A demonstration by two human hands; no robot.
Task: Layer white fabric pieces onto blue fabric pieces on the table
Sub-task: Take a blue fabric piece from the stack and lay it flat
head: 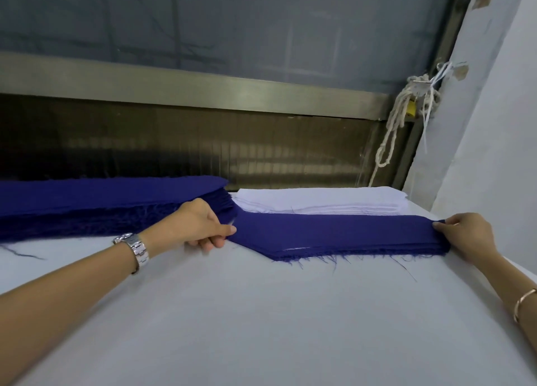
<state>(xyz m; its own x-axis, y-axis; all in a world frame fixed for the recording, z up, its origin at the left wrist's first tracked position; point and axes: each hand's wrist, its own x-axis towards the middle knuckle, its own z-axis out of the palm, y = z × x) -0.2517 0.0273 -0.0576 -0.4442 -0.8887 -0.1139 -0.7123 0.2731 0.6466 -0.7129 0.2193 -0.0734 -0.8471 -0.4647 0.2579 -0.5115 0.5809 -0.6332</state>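
Note:
A long blue fabric piece [334,233] lies across a layered stack at the middle right of the white table [261,313]; frayed threads hang from its near edge. My left hand [203,225] pinches its left end. My right hand [462,234] pinches its right end. Right behind it sits a stack of white fabric pieces [319,202]. A thick pile of blue fabric pieces [96,205] stretches along the far left of the table, behind my left hand.
A metal-framed window [203,86] runs along the back of the table. A pale wall [494,124] rises at the right, with knotted white rope [406,115] hanging in the corner. A loose dark thread [23,253] lies at the left.

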